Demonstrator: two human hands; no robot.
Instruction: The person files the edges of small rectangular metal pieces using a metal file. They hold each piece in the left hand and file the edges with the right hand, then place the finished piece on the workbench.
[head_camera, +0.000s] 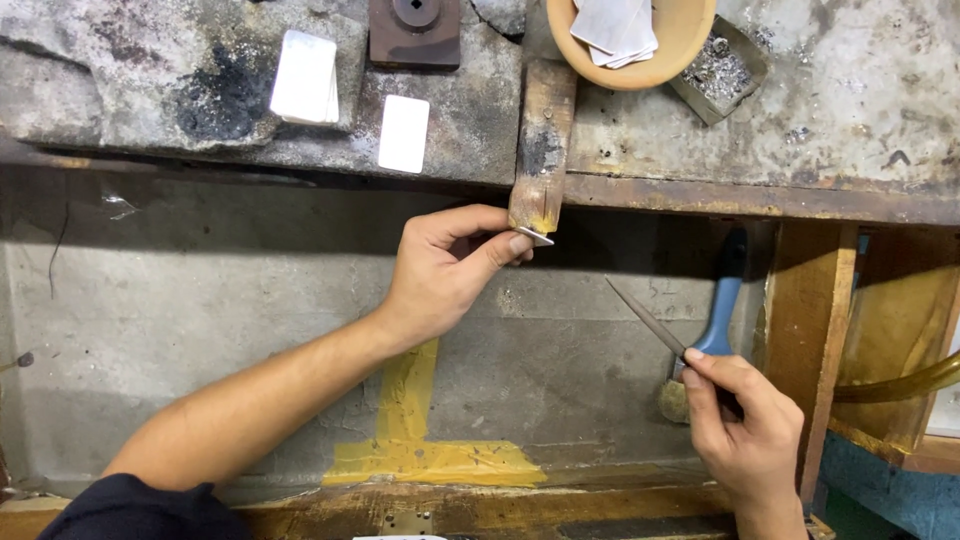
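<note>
The worn grey workbench (820, 110) runs across the whole top of the frame, and below it the pale catch tray (200, 320) fills the middle, with a strip of yellow tape (420, 440) stuck to its floor near the bottom centre. From the bench edge at upper centre the wooden bench pin (541, 140) juts toward me. My left hand (445, 275) sits just under its tip, fingers closed, thumb and forefinger pinching a small silvery metal piece (534, 238) against the end of the wood. My right hand (745, 425), at lower right, is closed around the handle of a slim needle file (645, 318), whose point aims up and left toward the piece but stands well apart from it. A blue-handled brush (722, 300) lies just behind the file. On the bench, a tan bowl (675, 55) at top centre holds more pale plates, a small tin of metal filings (722, 68) sits just beside it, and two white rectangular blanks (404, 133) lie at upper left beside a dark square block (415, 32). I judge the risks this way: only a sliver of the piece shows past my fingertips, so a hard stroke could flick it out of my pinch and down into the tray, and a file that skids off so thin an edge could run into my thumb.
</note>
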